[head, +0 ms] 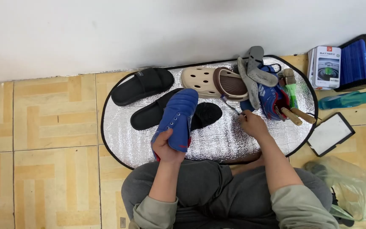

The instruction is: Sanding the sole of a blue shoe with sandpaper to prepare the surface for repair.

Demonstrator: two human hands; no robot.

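My left hand (166,146) grips a blue sneaker (178,116) by its heel end, toe pointing away, above the silver foil mat (221,142). My right hand (252,123) rests on the mat with fingers pinched on a thin lace or cord (230,105) that runs toward the beige clog (212,82). A second blue sneaker (272,97) lies just beyond the right hand, with grey insoles (255,72) leaning on it. Two black slides (142,85) (206,114) lie on the mat's left and centre, one partly under the held sneaker.
Wooden-handled brushes (297,114) and a green-handled brush (292,91) lie at the mat's right end. Boxes (327,65), a blue case (363,59), a teal bottle (348,99), a small white board (330,133) and a plastic bag (348,182) sit on the tiled floor at right. A white wall is behind.
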